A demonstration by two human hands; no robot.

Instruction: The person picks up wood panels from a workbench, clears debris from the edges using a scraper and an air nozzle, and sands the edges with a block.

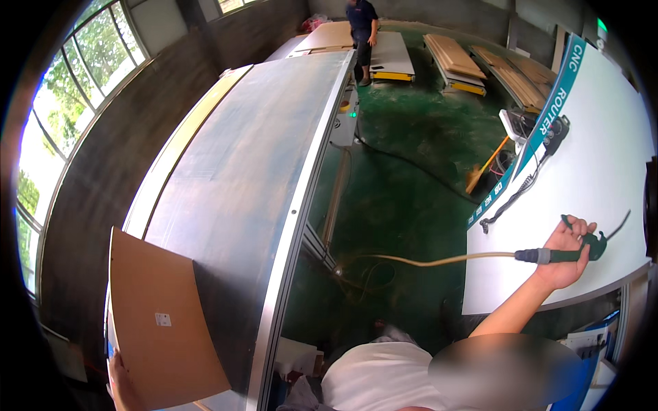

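Note:
My left hand (121,380) grips the left edge of a brown board (164,288), its fingers partly hidden at the board's rim. The board stands tilted over the near end of a long conveyor table (253,130) and bears a small white label (162,319). On the right, my right hand (567,255) is closed around a dark green air blow gun (595,248) with a thin nozzle pointing right. From its grey fitting a yellowish air hose (445,259) runs left and hangs toward the floor by the table's frame.
A white machine cover (603,157) with a teal edge stands at right, a corded control pendant (556,133) on it. Beyond are a broom (483,171), low carts bearing boards (452,55), and another person (361,31) beside the table's far end. A dark cable (418,164) crosses the green floor.

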